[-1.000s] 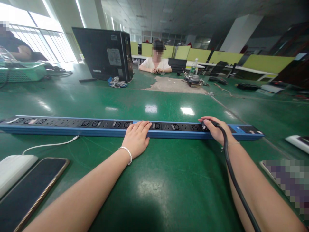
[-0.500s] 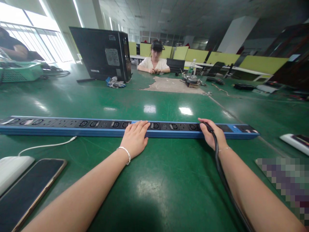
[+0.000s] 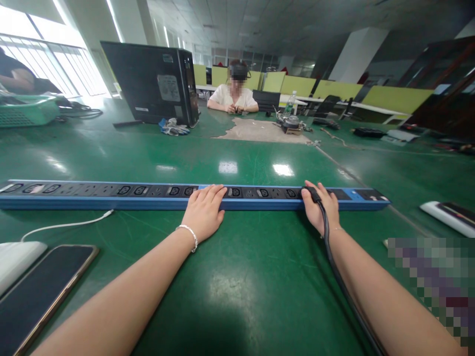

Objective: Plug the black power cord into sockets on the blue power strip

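Note:
A long blue power strip point(image 3: 170, 203) with a row of black sockets lies across the green table point(image 3: 256, 277). My left hand point(image 3: 206, 210) rests palm down on its middle, fingers stretched over the top and the thumb along the near side. Toward the strip's right end, my right hand point(image 3: 323, 210) is closed around a black power plug point(image 3: 310, 193), thumb on the near side. The plug sits at the strip's top; its contact end is hidden, so I cannot tell whether it is inserted. Its black cable point(image 3: 336, 269) runs down along my right forearm.
A phone point(image 3: 48, 287) and a white cable point(image 3: 69, 226) lie at the left. Farther back stand a black computer case point(image 3: 148, 84), gloves point(image 3: 173, 126) and a green basket point(image 3: 29, 111). A person point(image 3: 233, 96) sits opposite. Another white device point(image 3: 447, 217) lies right.
The view has shifted slightly. My right hand has tilted a little, and more of the plug shows above the thumb. My left hand stays on the strip.

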`<act>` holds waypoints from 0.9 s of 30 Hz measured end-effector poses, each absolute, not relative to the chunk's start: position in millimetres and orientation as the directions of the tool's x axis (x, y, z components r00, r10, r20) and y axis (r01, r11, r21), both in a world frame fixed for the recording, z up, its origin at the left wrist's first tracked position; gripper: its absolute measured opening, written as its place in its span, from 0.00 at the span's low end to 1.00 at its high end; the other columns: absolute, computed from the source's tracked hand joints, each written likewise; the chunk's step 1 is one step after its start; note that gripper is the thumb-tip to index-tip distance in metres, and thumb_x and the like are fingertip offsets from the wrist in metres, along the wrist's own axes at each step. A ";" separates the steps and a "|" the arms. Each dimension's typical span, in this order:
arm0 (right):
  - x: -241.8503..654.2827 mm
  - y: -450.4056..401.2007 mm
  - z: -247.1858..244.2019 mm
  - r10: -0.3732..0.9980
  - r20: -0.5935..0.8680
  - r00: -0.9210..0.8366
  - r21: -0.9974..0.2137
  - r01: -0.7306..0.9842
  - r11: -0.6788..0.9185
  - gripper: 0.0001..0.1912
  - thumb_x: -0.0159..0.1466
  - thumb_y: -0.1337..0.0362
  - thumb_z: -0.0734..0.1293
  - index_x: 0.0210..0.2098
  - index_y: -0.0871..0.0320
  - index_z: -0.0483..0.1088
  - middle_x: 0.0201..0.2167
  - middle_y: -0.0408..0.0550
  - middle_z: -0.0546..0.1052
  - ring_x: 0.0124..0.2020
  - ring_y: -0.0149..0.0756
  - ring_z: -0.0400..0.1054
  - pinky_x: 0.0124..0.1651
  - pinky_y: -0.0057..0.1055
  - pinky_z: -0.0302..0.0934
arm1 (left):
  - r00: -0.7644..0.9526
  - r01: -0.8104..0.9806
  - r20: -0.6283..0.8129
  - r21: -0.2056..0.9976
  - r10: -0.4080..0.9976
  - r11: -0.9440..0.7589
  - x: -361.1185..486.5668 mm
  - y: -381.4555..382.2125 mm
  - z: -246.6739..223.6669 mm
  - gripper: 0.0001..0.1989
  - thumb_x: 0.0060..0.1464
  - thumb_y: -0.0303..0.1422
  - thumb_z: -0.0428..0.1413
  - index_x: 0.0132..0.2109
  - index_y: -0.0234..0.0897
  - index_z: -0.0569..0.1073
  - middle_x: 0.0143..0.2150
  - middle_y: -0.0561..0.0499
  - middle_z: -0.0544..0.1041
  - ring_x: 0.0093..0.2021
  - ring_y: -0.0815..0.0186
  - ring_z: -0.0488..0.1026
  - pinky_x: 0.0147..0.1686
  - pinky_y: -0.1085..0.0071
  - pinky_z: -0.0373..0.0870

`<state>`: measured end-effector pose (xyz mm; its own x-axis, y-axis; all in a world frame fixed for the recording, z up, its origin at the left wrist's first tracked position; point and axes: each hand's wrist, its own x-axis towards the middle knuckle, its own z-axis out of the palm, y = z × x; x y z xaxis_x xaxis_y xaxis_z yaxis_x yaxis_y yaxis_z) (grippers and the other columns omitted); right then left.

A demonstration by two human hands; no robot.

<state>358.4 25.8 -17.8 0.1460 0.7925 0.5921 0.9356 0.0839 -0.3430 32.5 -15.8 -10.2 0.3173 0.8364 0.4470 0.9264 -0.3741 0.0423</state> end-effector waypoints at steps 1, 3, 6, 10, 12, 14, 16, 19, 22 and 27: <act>357.7 25.1 -17.7 0.794 0.590 0.146 -0.341 0.937 0.081 0.21 0.63 0.54 0.57 0.52 0.52 0.68 0.52 0.51 0.73 0.60 0.46 0.59 0.60 0.55 0.46 | 0.317 0.926 0.449 0.043 0.835 -0.375 32.5 -15.7 -10.3 0.26 0.54 0.34 0.50 0.61 0.40 0.59 0.62 0.47 0.64 0.61 0.58 0.59 0.59 0.58 0.54; 356.7 24.6 -17.7 0.790 0.597 0.141 -0.344 0.934 0.093 0.20 0.63 0.55 0.57 0.52 0.51 0.68 0.51 0.51 0.73 0.58 0.45 0.61 0.60 0.55 0.47 | 0.314 0.927 0.451 0.045 0.836 -0.373 32.5 -15.5 -10.5 0.27 0.54 0.34 0.50 0.61 0.40 0.59 0.62 0.47 0.64 0.61 0.58 0.60 0.59 0.57 0.54; 355.3 26.4 -18.6 0.770 0.621 0.145 -0.370 0.920 0.126 0.20 0.64 0.55 0.56 0.49 0.53 0.70 0.49 0.52 0.75 0.55 0.44 0.65 0.59 0.53 0.49 | 0.313 0.928 0.446 0.046 0.839 -0.371 32.4 -15.1 -10.8 0.27 0.54 0.34 0.50 0.61 0.41 0.59 0.62 0.47 0.64 0.61 0.58 0.60 0.59 0.57 0.54; 356.2 30.3 -15.5 0.745 0.644 0.171 -0.497 0.835 0.237 0.19 0.63 0.52 0.57 0.46 0.54 0.71 0.45 0.50 0.77 0.49 0.42 0.69 0.57 0.48 0.54 | 0.318 0.927 0.444 0.042 0.838 -0.374 32.2 -14.7 -11.0 0.27 0.54 0.34 0.50 0.61 0.41 0.59 0.62 0.47 0.64 0.61 0.58 0.60 0.59 0.57 0.55; 361.4 30.4 -9.4 0.690 0.671 0.273 -0.619 0.719 0.317 0.21 0.64 0.51 0.55 0.47 0.55 0.69 0.46 0.50 0.76 0.46 0.39 0.71 0.53 0.43 0.60 | 0.319 0.928 0.444 0.035 0.837 -0.372 32.1 -14.7 -10.9 0.26 0.54 0.34 0.49 0.61 0.41 0.59 0.62 0.47 0.64 0.61 0.58 0.60 0.59 0.57 0.54; 372.9 29.1 -2.3 0.619 0.679 0.393 -0.690 0.630 0.356 0.23 0.65 0.50 0.53 0.48 0.57 0.68 0.46 0.52 0.76 0.45 0.39 0.71 0.50 0.40 0.62 | 0.320 0.929 0.443 0.026 0.838 -0.369 32.0 -14.8 -10.4 0.26 0.55 0.34 0.49 0.61 0.40 0.59 0.62 0.47 0.64 0.60 0.57 0.60 0.58 0.56 0.54; 391.4 27.2 2.5 0.594 0.678 0.433 -0.691 0.651 0.314 0.22 0.64 0.51 0.54 0.46 0.59 0.69 0.44 0.55 0.76 0.47 0.40 0.70 0.52 0.39 0.60 | 0.321 0.930 0.442 0.019 0.837 -0.367 31.7 -15.1 -9.9 0.26 0.55 0.34 0.48 0.61 0.40 0.59 0.62 0.47 0.64 0.60 0.57 0.60 0.58 0.56 0.54; 426.7 26.7 0.9 0.566 0.648 0.510 -0.712 0.670 0.211 0.20 0.62 0.50 0.57 0.41 0.59 0.69 0.42 0.59 0.77 0.45 0.42 0.69 0.51 0.37 0.60 | 0.329 0.928 0.441 0.012 0.835 -0.372 31.3 -15.3 -9.4 0.26 0.55 0.34 0.49 0.61 0.40 0.59 0.62 0.47 0.64 0.60 0.57 0.61 0.58 0.57 0.54; 456.9 29.9 -8.2 0.524 0.603 0.601 -0.750 0.651 0.116 0.19 0.60 0.48 0.58 0.37 0.57 0.69 0.38 0.57 0.77 0.42 0.44 0.70 0.49 0.38 0.60 | 0.333 0.927 0.443 0.008 0.832 -0.375 30.9 -15.4 -9.7 0.26 0.55 0.34 0.49 0.61 0.39 0.58 0.62 0.47 0.64 0.60 0.57 0.60 0.58 0.57 0.54; 477.0 37.1 -21.6 0.544 0.621 0.564 -0.703 0.708 0.069 0.21 0.57 0.46 0.63 0.34 0.58 0.72 0.39 0.59 0.77 0.45 0.49 0.68 0.51 0.40 0.58 | 0.337 0.925 0.449 0.005 0.827 -0.379 30.4 -15.0 -10.5 0.26 0.55 0.34 0.49 0.61 0.40 0.58 0.62 0.47 0.64 0.61 0.57 0.60 0.58 0.57 0.54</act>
